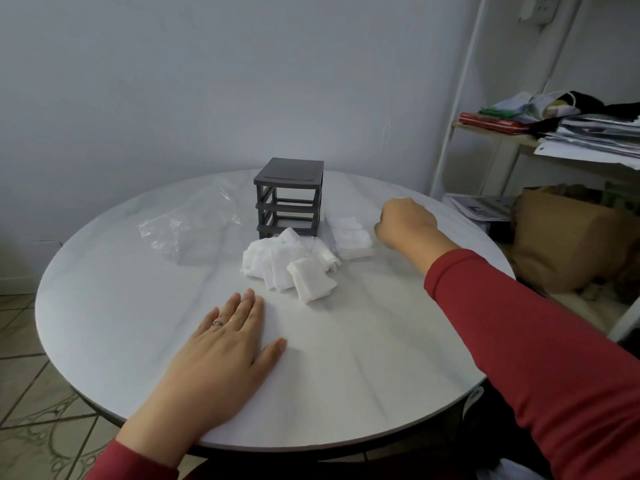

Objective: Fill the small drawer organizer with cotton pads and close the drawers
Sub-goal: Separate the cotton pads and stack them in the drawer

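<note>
Your left hand (228, 344) lies flat on the round white table (346, 375), fingers straight and holding nothing. Your right hand (407, 223) is curled at the right edge of a drawer (330, 233) packed with cotton pads (351, 237) — whether it actually grips the drawer, you cannot tell from here. That drawer sits on the table just right of the dark grey organizer (289, 199), a loose heap (287, 261) of pads lies in front of both — and a crumpled clear bag (187, 223) lies off to the left.
</note>
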